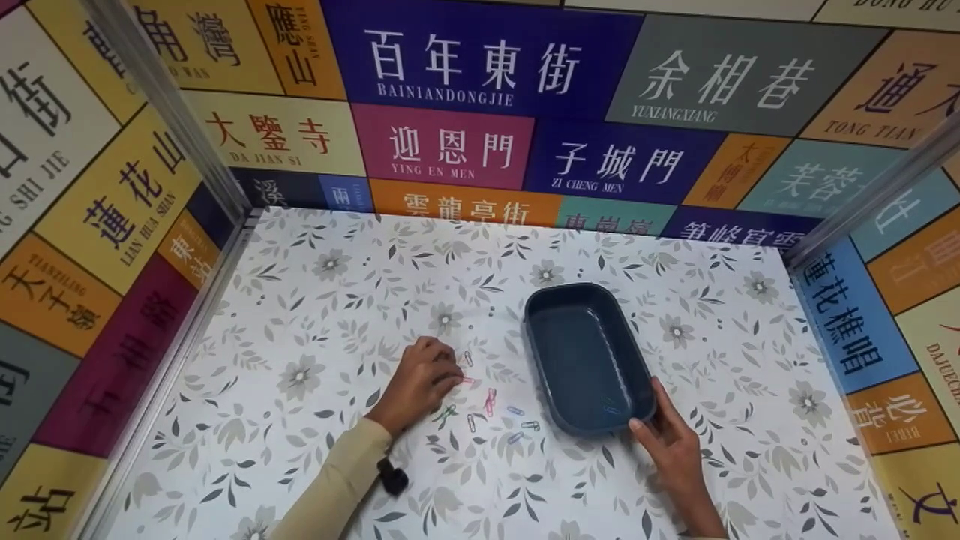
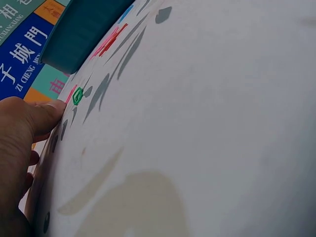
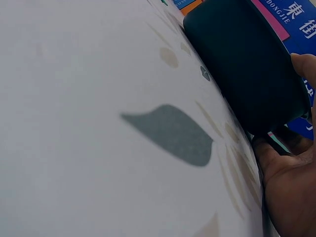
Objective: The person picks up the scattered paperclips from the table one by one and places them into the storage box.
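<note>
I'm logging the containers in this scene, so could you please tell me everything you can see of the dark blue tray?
The dark blue tray is a shallow rectangular tub with rounded corners and a raised rim, plastic by its look. It sits upright on the floral table cover, set at a slant. Inside, a couple of small clips seem to lie near its front corner. The right hand holds that front corner, thumb on the rim. Loose coloured paper clips lie on the cover just left of it, apart from it.

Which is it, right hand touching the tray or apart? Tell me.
Touching. In the head view the right hand grips the tray at its near corner; the right wrist view shows fingers against its wall.
</note>
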Demonstrator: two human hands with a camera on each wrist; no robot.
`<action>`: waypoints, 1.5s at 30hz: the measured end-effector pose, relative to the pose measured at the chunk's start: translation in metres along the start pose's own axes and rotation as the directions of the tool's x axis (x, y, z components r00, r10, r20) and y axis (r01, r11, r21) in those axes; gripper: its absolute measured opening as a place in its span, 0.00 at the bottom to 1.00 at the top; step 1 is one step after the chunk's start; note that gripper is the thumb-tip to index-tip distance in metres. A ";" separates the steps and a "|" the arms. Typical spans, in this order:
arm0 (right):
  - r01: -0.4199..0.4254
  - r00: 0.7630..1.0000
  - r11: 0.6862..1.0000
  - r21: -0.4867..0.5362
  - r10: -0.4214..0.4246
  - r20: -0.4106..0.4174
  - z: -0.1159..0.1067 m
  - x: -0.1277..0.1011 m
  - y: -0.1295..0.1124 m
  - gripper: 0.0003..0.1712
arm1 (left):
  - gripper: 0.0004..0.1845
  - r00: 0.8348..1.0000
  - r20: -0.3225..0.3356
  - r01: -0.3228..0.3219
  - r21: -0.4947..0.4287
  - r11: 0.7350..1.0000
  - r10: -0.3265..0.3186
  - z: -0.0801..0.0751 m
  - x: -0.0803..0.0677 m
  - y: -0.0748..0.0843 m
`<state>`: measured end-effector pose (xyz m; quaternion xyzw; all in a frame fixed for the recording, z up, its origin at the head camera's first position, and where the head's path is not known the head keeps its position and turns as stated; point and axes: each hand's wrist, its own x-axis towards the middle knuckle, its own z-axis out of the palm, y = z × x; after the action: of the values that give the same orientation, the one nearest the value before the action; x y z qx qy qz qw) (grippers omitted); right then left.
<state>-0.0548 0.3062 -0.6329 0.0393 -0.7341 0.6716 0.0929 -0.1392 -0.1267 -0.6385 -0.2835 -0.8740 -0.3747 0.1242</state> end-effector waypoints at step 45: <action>-0.026 1.000 0.999 0.024 0.026 0.007 -0.001 0.001 0.000 0.44 | 0.05 0.970 0.056 0.244 -0.302 0.922 -0.238 0.000 0.012 0.032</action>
<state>-0.0560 0.3068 -0.6327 0.0333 -0.7265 0.6815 0.0814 -0.1300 -0.1042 -0.6144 -0.1933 -0.8346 -0.5154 0.0236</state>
